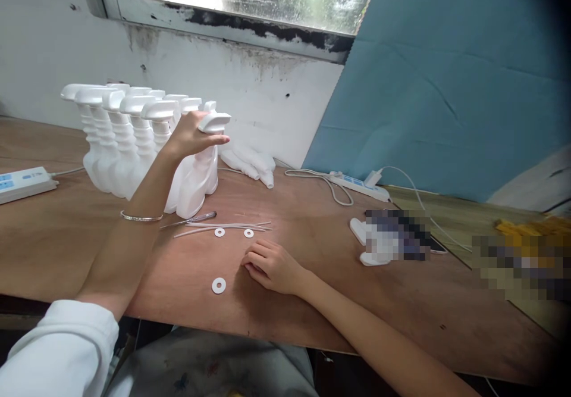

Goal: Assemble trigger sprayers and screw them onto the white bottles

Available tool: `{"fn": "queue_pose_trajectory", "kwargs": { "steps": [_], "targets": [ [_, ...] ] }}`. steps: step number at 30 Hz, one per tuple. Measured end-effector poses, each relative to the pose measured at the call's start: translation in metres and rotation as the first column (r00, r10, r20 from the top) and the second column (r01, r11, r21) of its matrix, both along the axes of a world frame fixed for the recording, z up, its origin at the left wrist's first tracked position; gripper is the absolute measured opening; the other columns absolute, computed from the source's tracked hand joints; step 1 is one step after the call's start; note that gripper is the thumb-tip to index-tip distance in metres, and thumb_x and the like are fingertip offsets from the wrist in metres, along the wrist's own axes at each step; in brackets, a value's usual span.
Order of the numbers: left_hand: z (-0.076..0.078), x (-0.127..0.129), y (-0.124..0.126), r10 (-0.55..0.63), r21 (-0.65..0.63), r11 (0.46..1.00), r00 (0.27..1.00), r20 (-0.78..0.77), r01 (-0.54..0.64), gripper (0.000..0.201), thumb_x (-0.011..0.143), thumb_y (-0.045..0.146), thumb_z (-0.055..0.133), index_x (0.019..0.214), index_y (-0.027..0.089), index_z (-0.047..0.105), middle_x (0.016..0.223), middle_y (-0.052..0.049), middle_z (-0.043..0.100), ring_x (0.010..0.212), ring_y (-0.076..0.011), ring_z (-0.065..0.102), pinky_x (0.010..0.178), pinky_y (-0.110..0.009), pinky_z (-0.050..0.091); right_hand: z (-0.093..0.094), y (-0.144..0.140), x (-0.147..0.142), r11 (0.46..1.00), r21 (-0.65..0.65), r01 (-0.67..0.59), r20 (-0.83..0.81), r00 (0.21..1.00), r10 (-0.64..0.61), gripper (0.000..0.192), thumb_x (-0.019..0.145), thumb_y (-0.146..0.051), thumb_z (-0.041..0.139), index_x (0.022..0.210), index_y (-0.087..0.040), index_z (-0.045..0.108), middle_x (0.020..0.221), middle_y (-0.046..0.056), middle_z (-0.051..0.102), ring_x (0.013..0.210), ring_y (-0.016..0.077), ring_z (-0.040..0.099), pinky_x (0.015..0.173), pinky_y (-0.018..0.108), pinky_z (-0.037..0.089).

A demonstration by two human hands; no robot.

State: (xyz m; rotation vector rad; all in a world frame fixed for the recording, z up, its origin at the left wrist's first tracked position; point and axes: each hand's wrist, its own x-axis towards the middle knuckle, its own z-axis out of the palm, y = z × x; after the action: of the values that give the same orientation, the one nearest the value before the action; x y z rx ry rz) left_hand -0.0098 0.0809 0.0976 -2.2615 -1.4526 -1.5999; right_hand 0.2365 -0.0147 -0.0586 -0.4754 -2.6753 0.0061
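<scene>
My left hand [191, 135] is wrapped around the neck of a white plastic bottle [196, 180] with a flat, pump-like top [215, 122]. That bottle stands at the right end of a group of similar white bottles [118, 141]. On the tabletop, my right hand [270, 266] lies with its fingers curled in; whatever they may hold is hidden. Just beyond it are two small white washers, the left washer [219, 232] and the right washer [248, 233]. A larger white washer [218, 285] lies nearer to me. Several thin white tubes [223, 227] lie beside a slim metal tool [191, 219].
White, limp-looking pieces [252, 163] lie by the wall. A power strip [359, 186] with cables is at the back right, another power strip [27, 184] at the left. White pieces [375, 260] lie beside a blurred dark item. The table's front edge [250, 333] is close to me.
</scene>
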Motion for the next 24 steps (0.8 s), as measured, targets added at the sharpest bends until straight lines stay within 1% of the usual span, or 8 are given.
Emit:
{"fn": "queue_pose_trajectory", "kwargs": {
  "steps": [3,5,9,12,15,17,21,24],
  "targets": [
    [0.003,-0.005,-0.002,0.016,-0.047,0.999,0.997,-0.073,-0.019,0.026,0.056,0.037,0.072,0.069,0.017,0.063,0.061,0.001,0.056,0.06,-0.0167,0.053,0.066,-0.031,0.043,0.0,0.0,0.0,1.0,0.003,0.003,0.003,1.0,-0.003,0.014,0.084,-0.017,0.039,0.082,-0.018,0.053,0.079,0.006,0.057,0.071,0.0143,0.047,0.065,0.026,0.037],
    [0.007,-0.008,-0.005,0.02,-0.075,0.997,0.997,-0.071,-0.025,0.032,0.056,0.039,0.073,0.077,0.016,0.064,0.065,0.0,0.058,0.065,-0.0183,0.054,0.071,-0.034,0.043,0.001,0.0,0.0,1.0,0.001,0.004,0.008,1.0,-0.004,0.015,0.084,-0.017,0.039,0.081,-0.018,0.053,0.079,0.006,0.057,0.071,0.0143,0.047,0.065,0.026,0.037],
    [0.013,-0.016,-0.01,0.006,-0.109,0.994,0.999,-0.035,-0.01,0.052,0.053,0.037,0.077,0.097,0.015,0.061,0.092,-0.005,0.062,0.088,-0.0247,0.052,0.087,-0.044,0.038,0.002,0.0,0.0,1.0,0.003,0.0,0.009,1.0,0.0,0.015,0.083,-0.016,0.039,0.081,-0.018,0.054,0.079,0.006,0.057,0.071,0.0141,0.046,0.064,0.026,0.037],
    [0.016,-0.024,-0.012,-0.082,-0.118,0.99,0.995,-0.049,0.076,0.057,0.053,0.035,0.078,0.104,0.016,0.059,0.105,-0.006,0.059,0.096,-0.0244,0.049,0.094,-0.048,0.033,0.001,0.0,0.0,1.0,0.002,0.003,0.011,1.0,-0.003,0.015,0.083,-0.017,0.039,0.081,-0.018,0.054,0.078,0.006,0.057,0.071,0.0143,0.046,0.064,0.026,0.037],
    [0.017,-0.032,-0.013,-0.167,-0.144,0.978,0.98,-0.11,0.151,0.067,0.055,0.037,0.077,0.114,0.017,0.052,0.112,-0.005,0.055,0.097,-0.0214,0.051,0.094,-0.046,0.035,0.0,0.0,0.001,1.0,0.002,0.005,0.012,1.0,-0.005,0.015,0.083,-0.017,0.039,0.082,-0.018,0.053,0.079,0.006,0.057,0.071,0.0143,0.046,0.065,0.026,0.037],
    [0.017,-0.035,-0.014,-0.187,-0.142,0.976,0.971,-0.146,0.166,0.073,0.055,0.038,0.077,0.118,0.016,0.048,0.115,-0.004,0.053,0.1,-0.0214,0.05,0.093,-0.045,0.037,0.0,0.0,0.001,1.0,0.005,0.003,0.012,1.0,-0.003,0.015,0.083,-0.017,0.039,0.082,-0.018,0.054,0.079,0.006,0.057,0.071,0.0141,0.046,0.065,0.026,0.037],
    [0.02,-0.036,-0.02,-0.174,-0.126,0.98,0.968,-0.182,0.153,0.069,0.056,0.036,0.076,0.115,0.012,0.051,0.118,-0.007,0.053,0.103,-0.0224,0.048,0.092,-0.048,0.036,0.001,0.001,0.0,1.0,0.016,0.002,0.015,1.0,-0.002,0.015,0.083,-0.017,0.04,0.081,-0.017,0.054,0.078,0.006,0.058,0.071,0.0142,0.047,0.065,0.025,0.038],
    [0.025,-0.034,-0.03,-0.098,-0.149,0.987,0.972,-0.213,0.067,0.069,0.054,0.038,0.076,0.113,0.01,0.053,0.114,-0.008,0.055,0.1,-0.0226,0.05,0.091,-0.049,0.035,0.001,0.001,0.0,1.0,0.022,0.004,0.018,1.0,-0.005,0.015,0.083,-0.017,0.04,0.081,-0.017,0.054,0.078,0.006,0.058,0.071,0.0139,0.047,0.065,0.025,0.038]
  ]
}}
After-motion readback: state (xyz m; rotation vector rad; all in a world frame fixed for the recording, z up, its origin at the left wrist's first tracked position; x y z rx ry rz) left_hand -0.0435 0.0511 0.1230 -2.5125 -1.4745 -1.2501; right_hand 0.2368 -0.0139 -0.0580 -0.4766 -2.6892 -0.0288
